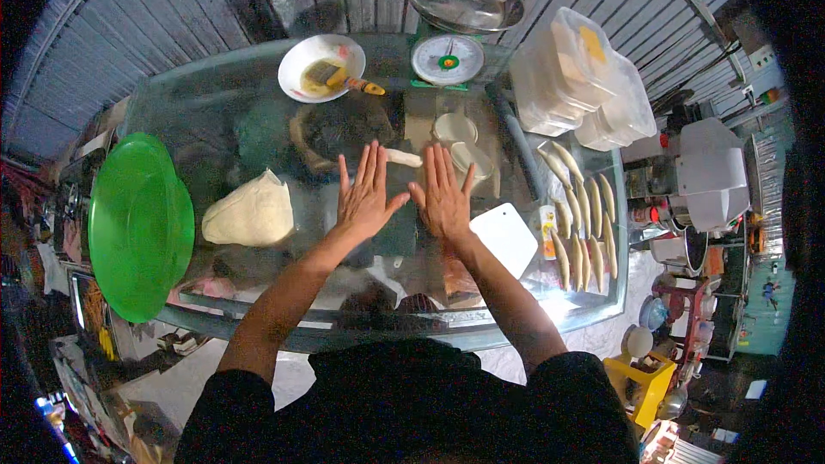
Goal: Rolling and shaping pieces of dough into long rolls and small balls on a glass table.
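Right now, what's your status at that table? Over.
Left hand, right hand: open, palms down. Dough roll: between them. White board: near right hand, clear of roll.

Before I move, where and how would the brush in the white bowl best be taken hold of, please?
Take the brush by its orange handle, probably from the right: that end juts past the white bowl's rim; its head lies inside.
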Motion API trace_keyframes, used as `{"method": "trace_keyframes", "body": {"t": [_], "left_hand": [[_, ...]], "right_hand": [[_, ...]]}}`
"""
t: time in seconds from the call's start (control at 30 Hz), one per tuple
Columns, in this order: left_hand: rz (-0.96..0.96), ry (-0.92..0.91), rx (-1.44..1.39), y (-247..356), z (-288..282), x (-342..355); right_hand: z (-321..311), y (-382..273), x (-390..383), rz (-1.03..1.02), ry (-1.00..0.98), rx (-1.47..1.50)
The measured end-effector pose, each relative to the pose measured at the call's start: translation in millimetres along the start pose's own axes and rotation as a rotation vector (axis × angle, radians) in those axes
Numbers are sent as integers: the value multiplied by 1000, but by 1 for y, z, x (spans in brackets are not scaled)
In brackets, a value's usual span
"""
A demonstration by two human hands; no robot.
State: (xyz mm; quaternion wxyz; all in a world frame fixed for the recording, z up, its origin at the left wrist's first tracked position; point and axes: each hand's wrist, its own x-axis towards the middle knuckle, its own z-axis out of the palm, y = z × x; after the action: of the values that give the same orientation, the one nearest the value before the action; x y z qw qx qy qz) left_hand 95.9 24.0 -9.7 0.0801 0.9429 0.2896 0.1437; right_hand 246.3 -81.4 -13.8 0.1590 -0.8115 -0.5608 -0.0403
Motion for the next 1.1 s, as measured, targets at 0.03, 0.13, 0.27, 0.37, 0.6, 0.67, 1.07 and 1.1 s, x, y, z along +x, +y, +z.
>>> {"method": "trace_keyframes", "body": {"t": [0.03,0.13,0.27,0.37,0.6,0.67,1.07,1.1], "left_hand": [[8,-6,-11,2,-2,-10],[1,11,-37,6,-1,-12],[33,56,-12,0,6,19],[81,45,6,-10,15,58],[8,-4,-51,-19,27,97],[27,32,-25,-20,24,85],[117,-53,-32,0,-6,2],[109,-37,-25,-3,-2,16]], "right_hand": [[-2,0,-10,-2,-6,1],[-9,0,-18,-5,-49,42],[2,2,21,115,7,77],[17,16,58,125,45,-48],[37,42,103,145,109,-160],[35,36,94,111,108,-157],[-1,13,6,-24,24,-73],[1,15,22,35,-2,-61]]}}
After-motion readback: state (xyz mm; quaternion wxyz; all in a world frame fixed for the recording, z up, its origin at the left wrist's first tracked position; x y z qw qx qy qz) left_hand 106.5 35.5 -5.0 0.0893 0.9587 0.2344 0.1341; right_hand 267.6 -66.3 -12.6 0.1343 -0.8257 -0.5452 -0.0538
